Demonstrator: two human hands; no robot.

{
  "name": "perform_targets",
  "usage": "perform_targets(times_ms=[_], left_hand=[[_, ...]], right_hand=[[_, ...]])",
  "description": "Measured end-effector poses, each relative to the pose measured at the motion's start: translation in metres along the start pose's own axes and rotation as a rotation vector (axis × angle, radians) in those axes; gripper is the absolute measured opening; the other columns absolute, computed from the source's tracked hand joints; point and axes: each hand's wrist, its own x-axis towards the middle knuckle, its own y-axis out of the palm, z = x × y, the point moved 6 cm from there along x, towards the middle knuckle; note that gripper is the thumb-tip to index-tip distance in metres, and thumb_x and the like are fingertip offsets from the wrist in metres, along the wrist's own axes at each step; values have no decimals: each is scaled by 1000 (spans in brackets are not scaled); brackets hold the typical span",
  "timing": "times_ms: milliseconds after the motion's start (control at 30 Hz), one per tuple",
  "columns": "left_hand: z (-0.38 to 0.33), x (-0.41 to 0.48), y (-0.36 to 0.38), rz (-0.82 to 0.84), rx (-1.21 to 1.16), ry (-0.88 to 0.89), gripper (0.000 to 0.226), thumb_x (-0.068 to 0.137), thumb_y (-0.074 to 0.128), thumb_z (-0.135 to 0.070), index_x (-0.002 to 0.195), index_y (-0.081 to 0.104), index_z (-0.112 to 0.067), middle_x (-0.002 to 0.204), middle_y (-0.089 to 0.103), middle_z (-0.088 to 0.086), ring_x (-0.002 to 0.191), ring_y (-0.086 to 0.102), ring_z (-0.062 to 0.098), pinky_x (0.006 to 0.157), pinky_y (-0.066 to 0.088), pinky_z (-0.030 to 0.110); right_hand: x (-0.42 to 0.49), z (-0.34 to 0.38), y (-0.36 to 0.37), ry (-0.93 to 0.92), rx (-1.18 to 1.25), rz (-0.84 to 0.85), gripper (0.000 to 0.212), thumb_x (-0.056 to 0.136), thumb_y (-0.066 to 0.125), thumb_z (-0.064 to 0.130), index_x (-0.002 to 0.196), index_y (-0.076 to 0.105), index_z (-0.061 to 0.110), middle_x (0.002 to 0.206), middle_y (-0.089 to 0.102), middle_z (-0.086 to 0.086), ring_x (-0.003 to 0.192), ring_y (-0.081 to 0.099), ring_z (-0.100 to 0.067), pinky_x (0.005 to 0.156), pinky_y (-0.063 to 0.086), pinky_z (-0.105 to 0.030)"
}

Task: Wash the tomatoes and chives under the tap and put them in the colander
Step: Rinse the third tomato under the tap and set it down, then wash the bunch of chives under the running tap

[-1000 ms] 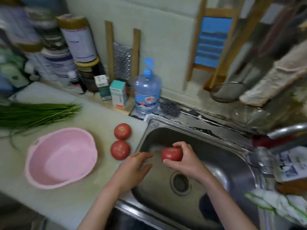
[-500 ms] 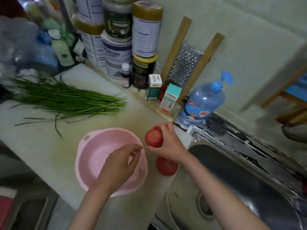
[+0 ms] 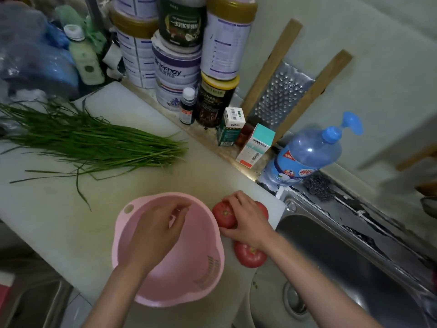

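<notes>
pale table [image 3: 47,221] runs under a wall lined with stacked tins [image 3: 175,67] and a blue bottle [image 3: 305,155], with the steel sink [image 3: 354,268] at its right end. on it sit the pink colander [image 3: 184,268] and, well behind it, a loose bundle of green chives [image 3: 94,143]. the right grip [image 3: 248,223] clasps one red tomato [image 3: 223,215] just beside the colander rim, with two other tomatoes [image 3: 250,255] close by; the left grip [image 3: 156,235] hovers over the colander, fingers loosely bent, holding nothing.
</notes>
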Motion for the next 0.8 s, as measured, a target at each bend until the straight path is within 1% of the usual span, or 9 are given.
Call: perform_targets(times_ms=[67,133,233,300,400,500,600,700,800], left_hand=[[1,6,-5,-27,-22,-7,20,93,54,-22,109,65,-30,94,66,-18,83,59,-2,76,48,20],[0,14,-10,-62,-50,1,21,92,56,-19,110,64,-27,90,66,-15,81,60,0,72,49,21],[3,36,-20,-107,-11,39,24,90,59,-13,113,64,-20,89,65,-10,76,60,5,69,48,24],[10,60,-28,-94,80,72,30,89,59,-13,118,62,-16,98,65,-3,83,61,15,75,48,30],[25,110,-43,-1,312,111,56,85,67,-22,136,47,-11,129,52,15,119,48,31,97,41,39],[50,154,-57,160,681,40,103,75,73,-46,152,11,-18,156,14,17,142,16,35,114,23,49],[83,178,-63,293,951,-13,130,67,74,-59,148,-21,-23,158,-18,12,146,-11,32,117,3,52],[102,193,-67,393,1049,-39,138,61,71,-69,146,-27,-22,158,-22,10,146,-16,31,116,-2,55],[104,203,-66,502,1112,1,132,63,68,-70,150,-18,-18,160,-9,7,148,-4,27,115,0,54]], right_hand=[[1,-1,-1,-3,2,13,68,74,67,54,130,45,21,120,45,1,112,45,-19,104,37,-38],[1,0,-7,-10,26,16,66,80,63,55,133,45,20,125,47,2,118,45,-17,115,24,-37],[3,8,-30,-36,71,-56,54,91,52,47,136,44,19,136,49,3,129,42,-12,120,11,-35],[6,17,-47,-61,73,-118,48,95,51,38,137,44,18,139,48,3,130,41,-11,119,14,-34],[16,33,-66,-94,81,-182,44,95,51,34,136,47,17,137,51,2,126,44,-13,113,24,-31],[35,44,-69,-119,93,-181,42,95,51,34,133,50,16,134,54,0,123,48,-17,109,31,-30],[54,54,-61,-155,106,-128,42,95,51,34,132,51,15,133,56,-1,121,50,-18,106,36,-32],[69,57,-53,-179,96,-81,41,95,50,35,131,52,15,132,56,0,119,52,-15,102,38,-25],[82,54,-48,-174,103,-47,39,95,50,35,129,54,16,129,58,0,117,54,-14,100,39,-24]])
